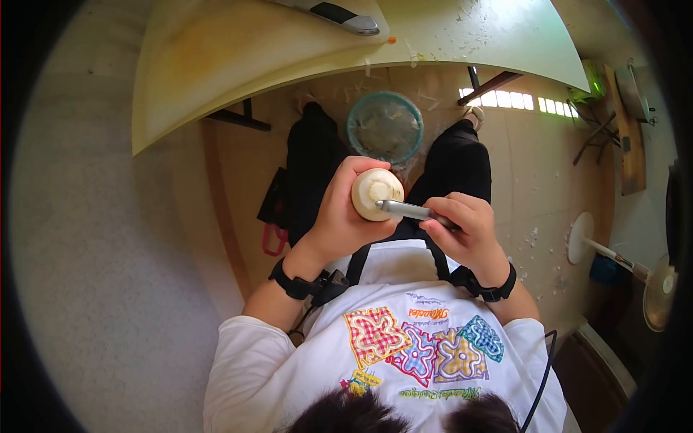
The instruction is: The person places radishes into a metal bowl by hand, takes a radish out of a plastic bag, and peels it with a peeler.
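My left hand point(345, 206) is wrapped round a peeled white radish point(369, 186), its round cut end facing up toward me. In my right hand point(469, 229) is a peeler point(410, 210) with a silver metal head. The peeler's tip lies against or just over the radish's end face; I cannot tell whether it touches. Both hands are in front of my lap, above a blue-rimmed basin point(419, 133) on the floor between my feet, which holds pale peelings.
Ahead stands a pale table point(462, 54) with a cutting board point(238, 36), a knife point(343, 16) and a small orange scrap point(392, 40). Peel scraps lie on the table and floor. To the right are a standing fan point(580, 238) and a wooden board point(629, 137).
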`<state>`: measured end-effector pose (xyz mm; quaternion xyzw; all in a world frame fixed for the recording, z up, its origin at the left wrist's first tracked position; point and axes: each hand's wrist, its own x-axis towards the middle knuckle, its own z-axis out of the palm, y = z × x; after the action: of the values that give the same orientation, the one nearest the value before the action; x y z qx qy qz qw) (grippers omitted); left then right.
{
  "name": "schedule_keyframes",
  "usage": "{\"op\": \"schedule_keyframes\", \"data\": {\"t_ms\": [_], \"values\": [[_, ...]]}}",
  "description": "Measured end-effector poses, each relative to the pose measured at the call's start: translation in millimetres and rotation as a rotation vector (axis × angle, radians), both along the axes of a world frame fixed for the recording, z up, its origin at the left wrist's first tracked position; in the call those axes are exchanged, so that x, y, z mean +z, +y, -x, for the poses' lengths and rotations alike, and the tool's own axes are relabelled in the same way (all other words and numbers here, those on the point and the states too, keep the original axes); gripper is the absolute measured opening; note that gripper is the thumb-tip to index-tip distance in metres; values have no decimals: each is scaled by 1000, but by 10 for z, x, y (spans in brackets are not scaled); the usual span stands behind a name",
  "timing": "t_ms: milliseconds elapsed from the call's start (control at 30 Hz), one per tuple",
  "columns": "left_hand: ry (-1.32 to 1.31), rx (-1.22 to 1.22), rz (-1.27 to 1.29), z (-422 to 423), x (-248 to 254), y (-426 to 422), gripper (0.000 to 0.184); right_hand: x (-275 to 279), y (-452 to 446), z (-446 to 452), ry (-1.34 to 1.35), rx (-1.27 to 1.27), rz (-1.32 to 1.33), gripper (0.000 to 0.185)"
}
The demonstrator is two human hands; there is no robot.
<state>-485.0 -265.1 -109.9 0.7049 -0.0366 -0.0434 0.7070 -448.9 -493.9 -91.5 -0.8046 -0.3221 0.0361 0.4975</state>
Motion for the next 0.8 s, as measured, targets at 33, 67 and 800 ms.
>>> {"op": "schedule_keyframes", "data": {"t_ms": [33,67,800], "values": [[-29,5,-57,1,-16,1,66,-15,-10,-4,-36,-1,10,22],[-29,5,-58,9,-29,-1,66,-20,-9,-3,-35,-2,9,22],[-48,4,-117,11,79,-193,63,81,40,130,-133,10,-72,25]]}}
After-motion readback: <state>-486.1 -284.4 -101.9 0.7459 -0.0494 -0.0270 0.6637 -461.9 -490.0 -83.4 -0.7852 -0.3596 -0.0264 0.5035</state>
